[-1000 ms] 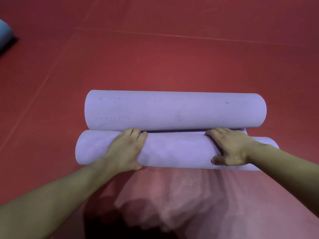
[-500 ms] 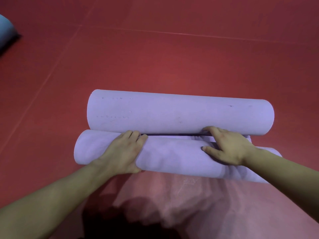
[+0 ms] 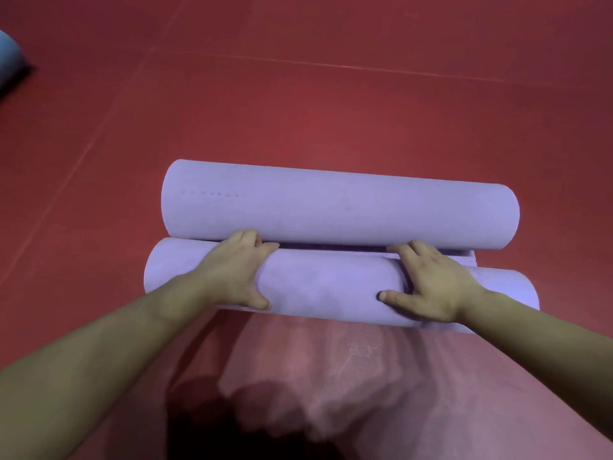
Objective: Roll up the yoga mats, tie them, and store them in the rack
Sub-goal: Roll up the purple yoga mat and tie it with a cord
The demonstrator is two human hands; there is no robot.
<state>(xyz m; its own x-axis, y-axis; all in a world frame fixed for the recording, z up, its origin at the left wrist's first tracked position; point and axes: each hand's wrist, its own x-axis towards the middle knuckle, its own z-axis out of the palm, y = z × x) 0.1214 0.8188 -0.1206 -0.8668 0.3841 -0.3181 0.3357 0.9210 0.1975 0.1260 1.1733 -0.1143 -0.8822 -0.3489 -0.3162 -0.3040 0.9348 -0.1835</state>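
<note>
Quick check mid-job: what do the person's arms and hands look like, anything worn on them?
The left forearm and right forearm are bare to the frame edge, with no sleeves in view. The left hand and right hand wear no gloves, and no ring, watch, bracelet or marking shows on either.

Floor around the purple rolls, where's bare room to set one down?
Bare red floor lies wide beyond the far roll and at both rolls' ends. Crowded: the near roll under the left hand and right hand, pink fabric on its near side, a blue object far left.
</note>
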